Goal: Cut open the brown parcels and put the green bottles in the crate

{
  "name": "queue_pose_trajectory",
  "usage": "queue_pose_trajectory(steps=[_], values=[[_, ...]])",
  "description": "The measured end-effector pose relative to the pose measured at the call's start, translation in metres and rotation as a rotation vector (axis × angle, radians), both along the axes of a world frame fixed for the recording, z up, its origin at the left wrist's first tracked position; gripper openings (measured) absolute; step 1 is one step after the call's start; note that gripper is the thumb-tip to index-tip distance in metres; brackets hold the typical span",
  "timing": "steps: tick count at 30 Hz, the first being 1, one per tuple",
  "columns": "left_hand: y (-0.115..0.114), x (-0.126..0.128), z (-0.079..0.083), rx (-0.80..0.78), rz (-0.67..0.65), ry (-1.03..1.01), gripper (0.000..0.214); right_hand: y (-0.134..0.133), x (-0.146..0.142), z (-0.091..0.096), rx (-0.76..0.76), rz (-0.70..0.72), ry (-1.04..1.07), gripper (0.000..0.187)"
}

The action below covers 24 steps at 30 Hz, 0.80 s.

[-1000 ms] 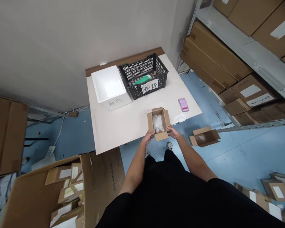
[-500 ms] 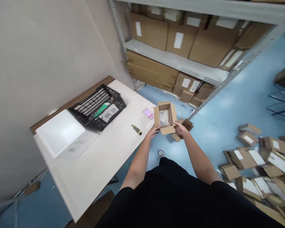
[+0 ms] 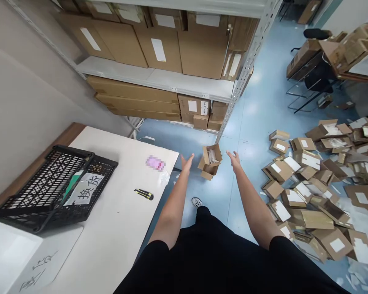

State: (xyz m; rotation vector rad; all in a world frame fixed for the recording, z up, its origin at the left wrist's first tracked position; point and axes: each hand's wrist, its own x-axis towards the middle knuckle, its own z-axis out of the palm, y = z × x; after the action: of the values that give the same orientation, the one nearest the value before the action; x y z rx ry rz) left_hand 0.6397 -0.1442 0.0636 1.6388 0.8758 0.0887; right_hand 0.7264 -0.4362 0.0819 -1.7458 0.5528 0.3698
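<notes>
Both my hands are empty, held out in front of me on either side of an open cardboard box [image 3: 214, 154]. My left hand [image 3: 187, 163] is near the table corner with its thumb and fingers spread. Fingers apart, my right hand [image 3: 234, 158] hovers to the right of the box. The box has its flaps up and some clear plastic wrapping [image 3: 212, 156] inside; it is lower than my hands, at another open carton [image 3: 209, 169] on the floor. On the white table [image 3: 119, 232] lie a yellow-and-black box cutter [image 3: 144, 194] and a pink blurred item [image 3: 155, 163].
A black plastic crate [image 3: 93, 163] with a handwritten paper sign stands on the table beside a white box [image 3: 10, 245]. Metal shelving [image 3: 159, 83] with cartons is ahead. Many discarded boxes [image 3: 306, 218] cover the blue floor at right. A chair [image 3: 315, 81] stands farther back.
My hands have let go of the small cardboard box and moved apart; it has dropped toward the carton on the floor. The view has swung to the right.
</notes>
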Motion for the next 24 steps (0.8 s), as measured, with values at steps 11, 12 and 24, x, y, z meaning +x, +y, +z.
queue_pose_trajectory(steps=[11, 12, 24], values=[[0.074, -0.066, 0.066, 0.283, 0.018, -0.401, 0.08, 0.194, -0.028, 0.044, 0.111, 0.601, -0.539, 0.102], [0.087, -0.085, 0.07, 0.318, 0.047, -0.41, 0.08, 0.217, -0.038, 0.048, 0.13, 0.667, -0.552, 0.102], [0.2, -0.437, 0.111, 0.558, 0.718, -0.267, 0.075, 0.461, -0.325, 0.088, 0.372, 1.422, -0.612, 0.09]])
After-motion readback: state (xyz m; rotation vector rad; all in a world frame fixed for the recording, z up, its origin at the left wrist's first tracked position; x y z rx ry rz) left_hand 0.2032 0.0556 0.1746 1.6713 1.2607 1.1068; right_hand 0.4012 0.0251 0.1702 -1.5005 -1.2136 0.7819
